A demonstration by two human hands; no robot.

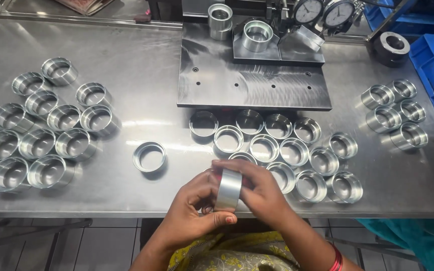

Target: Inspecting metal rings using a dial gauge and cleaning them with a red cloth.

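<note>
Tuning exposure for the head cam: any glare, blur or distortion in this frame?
Head view: bright glare streaks on the steel table, strongest beside the lone ring; rings cast soft shadows to the right; the ring held by the left hand and right hand is slightly soft; table edges bow mildly, suggesting wide-angle distortion; the dial gauges are cropped at the top.

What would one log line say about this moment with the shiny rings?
hands: left and right hold one ring on edge | table: ring groups left, middle, right | one ring alone | gauge block behind
</note>
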